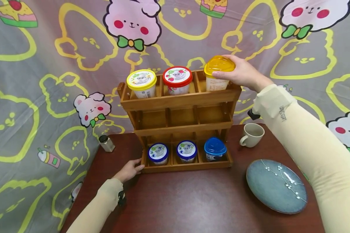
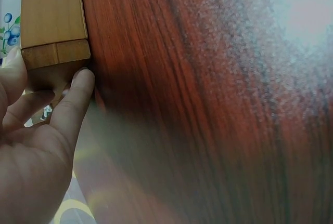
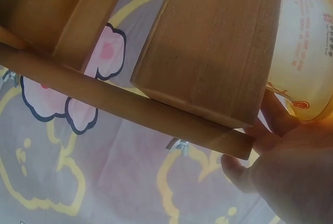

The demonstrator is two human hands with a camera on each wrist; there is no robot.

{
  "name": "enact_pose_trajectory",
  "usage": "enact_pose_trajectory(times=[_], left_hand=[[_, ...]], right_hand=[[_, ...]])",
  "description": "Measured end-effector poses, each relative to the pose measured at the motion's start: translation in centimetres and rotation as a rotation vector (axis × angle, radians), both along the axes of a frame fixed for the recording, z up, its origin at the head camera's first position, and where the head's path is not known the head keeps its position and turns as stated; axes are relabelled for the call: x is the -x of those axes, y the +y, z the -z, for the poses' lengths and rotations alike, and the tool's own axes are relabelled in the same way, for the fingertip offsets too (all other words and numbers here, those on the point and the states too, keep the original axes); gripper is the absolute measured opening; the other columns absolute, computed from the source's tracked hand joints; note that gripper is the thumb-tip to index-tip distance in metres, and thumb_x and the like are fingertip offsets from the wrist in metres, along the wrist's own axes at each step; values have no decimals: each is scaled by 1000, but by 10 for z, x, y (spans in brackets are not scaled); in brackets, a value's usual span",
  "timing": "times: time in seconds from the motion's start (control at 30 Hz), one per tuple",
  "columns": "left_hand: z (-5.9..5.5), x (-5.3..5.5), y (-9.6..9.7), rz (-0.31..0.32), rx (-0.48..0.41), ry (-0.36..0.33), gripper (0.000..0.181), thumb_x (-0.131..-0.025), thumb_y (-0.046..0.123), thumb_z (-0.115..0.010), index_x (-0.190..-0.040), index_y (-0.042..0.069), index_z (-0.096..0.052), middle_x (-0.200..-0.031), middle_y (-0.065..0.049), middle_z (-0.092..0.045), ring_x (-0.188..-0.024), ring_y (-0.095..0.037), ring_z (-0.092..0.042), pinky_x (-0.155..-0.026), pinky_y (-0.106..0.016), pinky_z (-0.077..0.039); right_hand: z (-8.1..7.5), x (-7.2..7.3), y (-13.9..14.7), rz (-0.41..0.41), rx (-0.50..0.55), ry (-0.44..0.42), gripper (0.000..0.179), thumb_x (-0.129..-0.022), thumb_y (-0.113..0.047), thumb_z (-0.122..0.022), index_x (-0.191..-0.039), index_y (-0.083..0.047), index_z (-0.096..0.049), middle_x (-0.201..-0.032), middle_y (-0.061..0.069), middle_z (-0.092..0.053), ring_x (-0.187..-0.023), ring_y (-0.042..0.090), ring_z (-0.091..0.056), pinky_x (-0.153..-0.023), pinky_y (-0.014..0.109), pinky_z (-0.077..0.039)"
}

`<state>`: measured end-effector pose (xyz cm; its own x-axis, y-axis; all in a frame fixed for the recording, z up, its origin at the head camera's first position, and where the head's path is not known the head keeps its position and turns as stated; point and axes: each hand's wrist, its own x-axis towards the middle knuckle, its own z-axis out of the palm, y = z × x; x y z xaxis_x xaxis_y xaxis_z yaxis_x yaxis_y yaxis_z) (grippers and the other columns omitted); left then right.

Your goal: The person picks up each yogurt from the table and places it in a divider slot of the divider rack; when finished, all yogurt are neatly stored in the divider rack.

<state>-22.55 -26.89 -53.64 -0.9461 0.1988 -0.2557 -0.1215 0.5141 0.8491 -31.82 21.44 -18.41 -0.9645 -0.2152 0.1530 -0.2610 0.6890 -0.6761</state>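
A three-tier wooden rack (image 1: pixel 189 100) stands on the table. My right hand (image 1: pixel 242 71) grips a cup with a domed yellow lid (image 1: pixel 218 64), which sits in the top tier's right compartment; thumb and fingers lie around the lid. Down at the rack's lower left corner, my left hand (image 1: pixel 129 170) holds the wooden end, with thumb and forefinger on either side of it in the left wrist view. A yellow-rimmed tub (image 1: pixel 141 82) and a red-rimmed tub (image 1: pixel 178 79) fill the other top compartments. On the bottom tier are two blue-rimmed tubs (image 1: pixel 158 153) and a blue-domed cup (image 1: pixel 215 149).
Right of the rack stands a beige mug (image 1: pixel 252 135), with a blue-grey oval plate (image 1: pixel 275 187) nearer me. A small dark-capped jar (image 1: pixel 106 144) is at the left. Behind everything hangs a patterned curtain (image 1: pixel 84 38). The dark red-brown tabletop (image 1: pixel 189 200) extends in front of the rack.
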Motion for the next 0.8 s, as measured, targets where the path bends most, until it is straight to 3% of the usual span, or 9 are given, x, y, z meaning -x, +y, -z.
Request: enact_pose_trajectory(times=[0.3,0.5,0.7,0.8], left_hand=[[0,-3,4,11,-7,18,53,-102,4,-53,-146,-15,-32,-147,-34,-38,-121,-41,-54,-89,-44,-55],[-1,-2,7,20,-5,5,54,-103,4,-52,-148,-14,-30,-148,-34,-36,-125,-42,-51,-91,-45,-54],[-2,-3,7,14,6,21,52,-103,6,-52,-147,-14,-32,-145,-33,-40,-123,-42,-53,-90,-45,-55],[-5,-4,2,13,62,36,53,-102,10,-54,-146,-14,-35,-141,-33,-46,-114,-40,-60,-89,-47,-55]], right_hand=[[-1,-2,3,-5,6,-10,99,-84,-62,-68,-160,-23,-20,-153,11,-38,-128,31,-40,-111,49,-30],[-1,-8,14,-33,31,-19,94,-90,-59,-62,-161,-26,-9,-159,15,-26,-138,35,-33,-113,53,-28],[-3,-22,31,-33,114,36,84,-94,-53,-59,-160,-31,-12,-158,16,-29,-145,35,-26,-114,58,-26],[-1,-35,39,-13,117,95,81,-95,-50,-60,-160,-31,-15,-156,16,-33,-146,33,-24,-115,58,-23]])
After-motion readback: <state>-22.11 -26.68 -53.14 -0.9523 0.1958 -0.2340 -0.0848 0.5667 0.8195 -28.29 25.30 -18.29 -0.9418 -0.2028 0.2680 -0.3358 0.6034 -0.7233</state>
